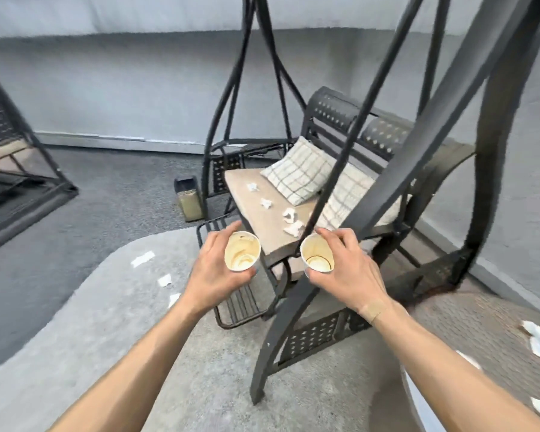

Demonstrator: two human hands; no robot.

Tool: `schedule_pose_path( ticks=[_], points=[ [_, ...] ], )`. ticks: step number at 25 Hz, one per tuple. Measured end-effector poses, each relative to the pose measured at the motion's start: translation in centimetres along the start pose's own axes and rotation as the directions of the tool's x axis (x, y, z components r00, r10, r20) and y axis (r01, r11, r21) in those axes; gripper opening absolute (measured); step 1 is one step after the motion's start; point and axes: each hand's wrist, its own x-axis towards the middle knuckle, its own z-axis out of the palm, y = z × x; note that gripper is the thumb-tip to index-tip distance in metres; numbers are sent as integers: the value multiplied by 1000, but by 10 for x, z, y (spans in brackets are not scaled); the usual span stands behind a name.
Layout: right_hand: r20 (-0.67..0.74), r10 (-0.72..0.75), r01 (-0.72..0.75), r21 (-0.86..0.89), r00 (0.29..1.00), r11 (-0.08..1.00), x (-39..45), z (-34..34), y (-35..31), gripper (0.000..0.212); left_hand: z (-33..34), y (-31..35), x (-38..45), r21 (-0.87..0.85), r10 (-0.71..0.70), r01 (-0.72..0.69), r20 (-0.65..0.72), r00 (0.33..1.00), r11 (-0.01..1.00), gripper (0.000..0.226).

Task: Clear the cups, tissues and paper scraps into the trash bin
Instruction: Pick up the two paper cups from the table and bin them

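Two cups in hand, bin across the floor

Two stained paper cups are up: the left hand (214, 269) wraps the left cup (242, 251), the right hand (345, 269) grips the right cup (317, 253). Both stand roughly upright, mouths tipped toward the camera. Risk now: dregs spilling if they tilt further, or clipping the swing frame (412, 169) en route to the trash bin (187, 198).

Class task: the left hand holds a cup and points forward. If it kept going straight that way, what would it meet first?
Probably the near corner of the swing seat, just beyond the left hand and its cup; depth is hard to judge.
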Motion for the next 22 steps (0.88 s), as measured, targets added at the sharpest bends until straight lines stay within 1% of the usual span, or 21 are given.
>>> schedule_pose_path(
  ticks=[3, 5, 7, 11, 16, 22],
  points=[
    [52, -129, 128, 27, 990, 991, 30, 47, -71, 79, -66, -54, -27, 57, -96, 103, -118, 988, 993, 87],
    [98, -199, 194, 60, 975, 979, 49, 80, -125, 80, -116, -97, -48, 63, -164, 178, -184, 969, 982, 88],
    [132, -243, 233, 88, 961, 969, 64, 108, -172, 80, -158, -135, -66, 64, -217, 239, -240, 946, 969, 86],
    [140, -316, 301, 117, 939, 947, 86, 165, -253, 81, -226, -205, -85, 52, -288, 321, -322, 902, 946, 81],
    [165, -356, 336, 139, 920, 932, 120, 223, -321, 83, -275, -273, -82, 42, -320, 359, -363, 875, 932, 77],
    [151, -339, 324, 112, 929, 939, 191, 280, -358, 81, -305, -343, -21, 14, -350, 378, -349, 869, 926, 78]
  ],
)
